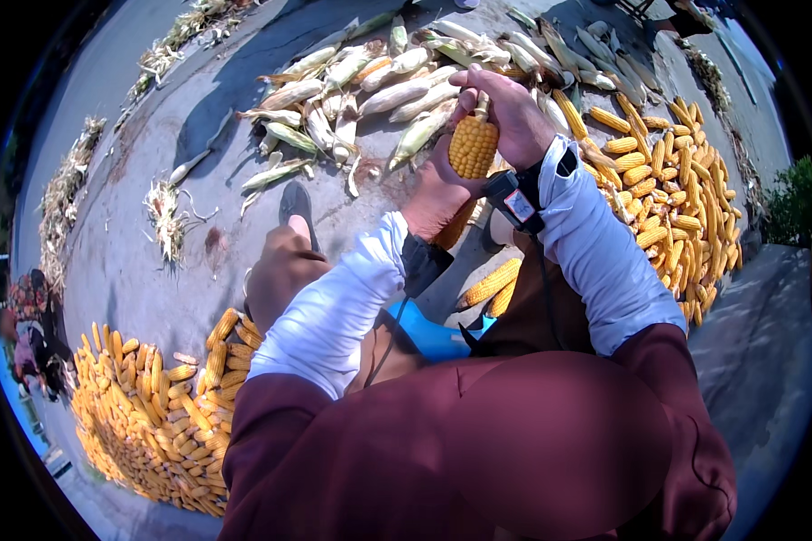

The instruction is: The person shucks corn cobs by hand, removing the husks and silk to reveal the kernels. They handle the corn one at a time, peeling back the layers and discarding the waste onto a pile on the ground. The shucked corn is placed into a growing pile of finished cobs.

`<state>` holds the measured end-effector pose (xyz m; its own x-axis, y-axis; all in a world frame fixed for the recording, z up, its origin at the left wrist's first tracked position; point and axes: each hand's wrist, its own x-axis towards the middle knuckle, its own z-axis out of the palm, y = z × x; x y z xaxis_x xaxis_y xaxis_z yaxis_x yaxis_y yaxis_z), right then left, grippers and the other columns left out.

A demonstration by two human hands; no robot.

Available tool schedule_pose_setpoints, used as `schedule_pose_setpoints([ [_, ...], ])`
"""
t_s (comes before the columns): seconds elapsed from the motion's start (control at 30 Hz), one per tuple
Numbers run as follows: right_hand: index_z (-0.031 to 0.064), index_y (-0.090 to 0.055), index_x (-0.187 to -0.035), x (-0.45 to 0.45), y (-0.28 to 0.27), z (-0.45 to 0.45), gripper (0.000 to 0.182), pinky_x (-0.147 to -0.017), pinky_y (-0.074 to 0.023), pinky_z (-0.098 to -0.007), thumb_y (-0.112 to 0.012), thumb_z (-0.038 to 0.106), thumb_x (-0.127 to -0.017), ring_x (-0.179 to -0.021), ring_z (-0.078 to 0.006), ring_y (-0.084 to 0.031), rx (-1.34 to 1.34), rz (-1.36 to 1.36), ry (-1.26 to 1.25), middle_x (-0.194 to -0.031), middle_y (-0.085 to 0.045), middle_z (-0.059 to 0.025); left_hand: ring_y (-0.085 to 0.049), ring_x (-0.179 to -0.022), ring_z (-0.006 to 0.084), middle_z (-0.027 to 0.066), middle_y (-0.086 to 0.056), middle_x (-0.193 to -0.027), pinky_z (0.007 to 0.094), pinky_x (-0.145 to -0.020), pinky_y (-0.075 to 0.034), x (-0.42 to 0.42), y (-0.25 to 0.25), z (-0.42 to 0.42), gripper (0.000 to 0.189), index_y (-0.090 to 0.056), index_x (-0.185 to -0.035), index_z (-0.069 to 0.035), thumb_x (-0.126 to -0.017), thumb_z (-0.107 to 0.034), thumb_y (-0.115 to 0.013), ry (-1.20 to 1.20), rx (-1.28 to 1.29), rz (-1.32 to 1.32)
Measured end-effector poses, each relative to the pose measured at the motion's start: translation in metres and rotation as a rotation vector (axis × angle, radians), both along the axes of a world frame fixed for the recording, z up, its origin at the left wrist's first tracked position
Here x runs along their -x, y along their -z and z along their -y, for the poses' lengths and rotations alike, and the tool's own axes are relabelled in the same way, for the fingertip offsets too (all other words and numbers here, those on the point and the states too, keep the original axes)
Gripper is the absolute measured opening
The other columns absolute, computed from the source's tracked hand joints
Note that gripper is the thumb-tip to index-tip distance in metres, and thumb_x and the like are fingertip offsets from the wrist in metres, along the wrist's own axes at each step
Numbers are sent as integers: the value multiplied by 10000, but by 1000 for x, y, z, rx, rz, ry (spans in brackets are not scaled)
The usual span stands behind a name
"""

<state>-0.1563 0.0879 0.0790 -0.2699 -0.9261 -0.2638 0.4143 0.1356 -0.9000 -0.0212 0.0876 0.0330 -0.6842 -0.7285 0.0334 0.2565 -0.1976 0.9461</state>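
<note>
Between my hands is a bare yellow corn cob (473,147), its pale stalk end pointing away from me. My left hand (440,186) is wrapped around its near end, from below. My right hand (504,111) closes over the stalk end, with the fingers at the stub. Below my left hand, partly hidden by the wrist, is another orange-yellow surface that looks like corn. Ears in pale husks (396,97) lie in a heap just beyond my hands. Two husked cobs (492,284) rest on the ground near my right leg.
Husked cobs form a large pile (677,196) on the right and another (149,419) at the lower left. Loose husks (167,216) lie on the concrete at left, with a strip of husks (71,182) farther out. People (34,331) are at the far left edge.
</note>
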Motion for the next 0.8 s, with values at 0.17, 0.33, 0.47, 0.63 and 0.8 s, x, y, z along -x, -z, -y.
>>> schedule_pose_setpoints([
  [0.17,1,-524,-1012,11,3,6,355,-638,-423,-283,-445,329,-900,-565,-111,-407,-27,159,110,-618,-422,12,-608,-854,242,139,-613,-900,322,-732,-459,5,25,3,581,-458,-1054,-28,-638,-313,-747,-27,276,332],
  [0.33,-8,-535,-962,2,4,10,364,-543,-375,-278,-437,337,-898,-467,-90,-301,81,94,251,-492,-272,38,-616,-838,307,175,-618,-879,352,-711,-461,3,12,2,503,-476,-1007,-36,-682,-351,-695,-122,395,646],
  [0.47,-4,-544,-923,-8,-2,12,307,-457,-294,-271,-450,285,-881,-414,-85,-239,202,88,336,-466,-244,43,-619,-769,246,126,-623,-850,334,-670,-464,10,22,-3,395,-501,-993,-44,-719,-272,-671,-28,26,333],
  [0.63,23,-549,-902,-18,-3,26,263,-436,-241,-265,-469,272,-871,-407,-92,-209,314,308,298,-463,-208,45,-600,-803,197,114,-606,-915,317,-701,-461,13,32,-10,406,-484,-1004,-25,-725,-248,-678,69,325,182],
  [0.8,33,-559,-943,13,-10,11,267,-503,-289,-240,-504,287,-883,-424,-68,-227,326,376,43,-461,-212,69,-600,-851,225,113,-604,-937,310,-756,-463,10,32,10,513,-469,-1023,-45,-632,-212,-755,-145,262,349],
])
